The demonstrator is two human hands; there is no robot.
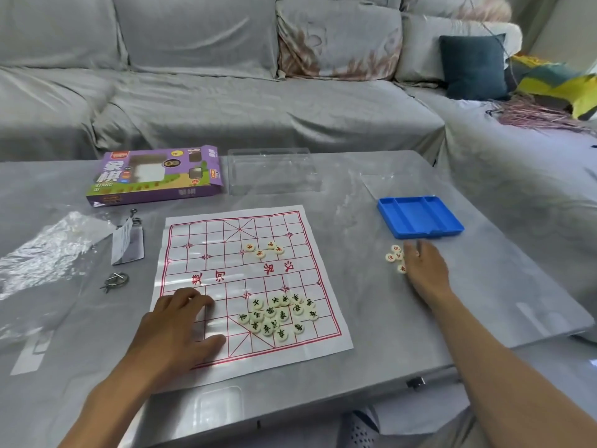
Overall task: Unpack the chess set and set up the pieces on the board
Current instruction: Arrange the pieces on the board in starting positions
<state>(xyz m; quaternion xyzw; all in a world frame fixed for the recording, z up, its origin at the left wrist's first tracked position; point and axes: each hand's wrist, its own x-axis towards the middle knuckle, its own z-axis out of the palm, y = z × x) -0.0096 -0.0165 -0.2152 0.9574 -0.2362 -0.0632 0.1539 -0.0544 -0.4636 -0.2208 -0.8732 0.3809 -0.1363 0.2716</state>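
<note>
A white paper board [206, 250] with red lines lies flat on the grey table. Several cream discs with black characters [277, 313] are heaped on its near right part. A few red-character discs [265, 248] sit further up the board. More red-character discs [394, 255] lie loose on the table to the right of the board. My right hand [424, 270] rests palm down beside them, fingers touching that group. My left hand [176, 324] lies flat on the board's near left corner, fingers apart, holding nothing.
An empty blue plastic tray [420, 218] sits just beyond my right hand. A purple game box [155, 174] and a clear plastic lid [271, 171] lie at the table's far side. Metal ring puzzles [114, 281], a tag and crumpled plastic wrap [45, 250] are on the left. A grey sofa stands behind.
</note>
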